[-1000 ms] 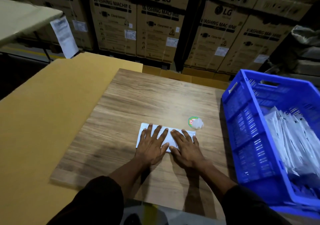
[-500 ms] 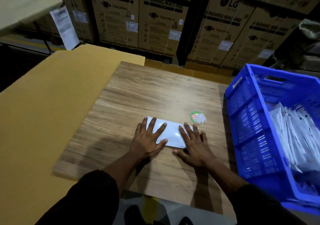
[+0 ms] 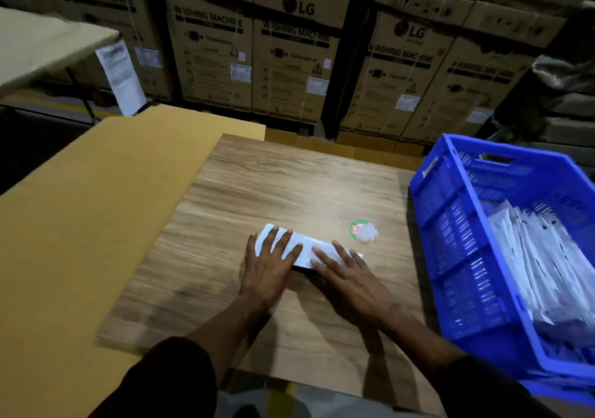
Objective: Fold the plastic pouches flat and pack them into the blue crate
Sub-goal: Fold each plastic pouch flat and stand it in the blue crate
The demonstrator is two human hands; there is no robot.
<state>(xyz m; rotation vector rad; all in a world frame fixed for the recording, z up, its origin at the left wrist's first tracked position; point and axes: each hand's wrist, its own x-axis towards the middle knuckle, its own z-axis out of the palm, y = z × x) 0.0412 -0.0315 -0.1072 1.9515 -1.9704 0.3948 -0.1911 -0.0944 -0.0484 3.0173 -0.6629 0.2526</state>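
Note:
A white plastic pouch, folded into a long narrow strip, lies flat on the wooden board. My left hand presses its left half with straight, spread fingers. My right hand lies flat over its right half, fingers straight and pointing up-left. The blue crate stands to the right of the board, and a stack of several folded white pouches leans inside it.
A small round green-rimmed sticker with crumpled clear film lies just beyond the pouch's right end. Yellow cardboard covers the table left of the board. Stacked washing-machine cartons wall off the back.
Both hands have slid along the pouch while pressing it, and the strip looks narrower than a second ago. The view has shifted slightly.

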